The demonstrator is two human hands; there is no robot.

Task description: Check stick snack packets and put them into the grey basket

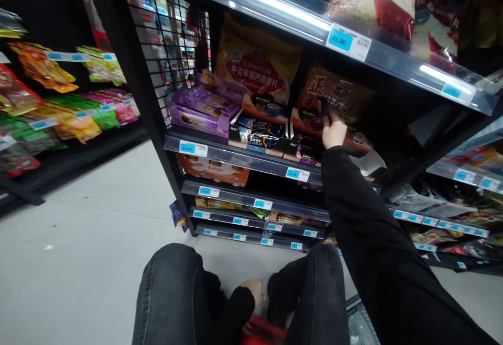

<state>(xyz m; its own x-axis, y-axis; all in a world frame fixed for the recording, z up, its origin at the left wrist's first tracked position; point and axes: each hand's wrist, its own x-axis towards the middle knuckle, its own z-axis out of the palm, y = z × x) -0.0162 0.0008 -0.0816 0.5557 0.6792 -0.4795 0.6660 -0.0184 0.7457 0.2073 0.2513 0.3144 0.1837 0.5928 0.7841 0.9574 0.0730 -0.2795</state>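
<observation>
My right hand (334,131) reaches into the upper shelf, its fingers pinched round a small dark item (324,109) whose kind I cannot make out. Just left of it stand a black coffee box (257,134) with blue print and another dark box (302,149) with pink print. Behind the fingers leans a brown bag (334,91) with large characters. My left hand (254,288) hangs low between my knees, fingers curled and partly hidden. Below it is a red object (264,329), only partly in view; whether the hand holds it cannot be seen.
Purple packs (204,105) sit in a tray at the shelf's left end, before a large yellow cereal bag (257,62). A shelf edge (275,10) with price tags runs above my hand. A black upright post (133,67) borders the aisle floor (98,230). A grey basket (359,324) is at lower right.
</observation>
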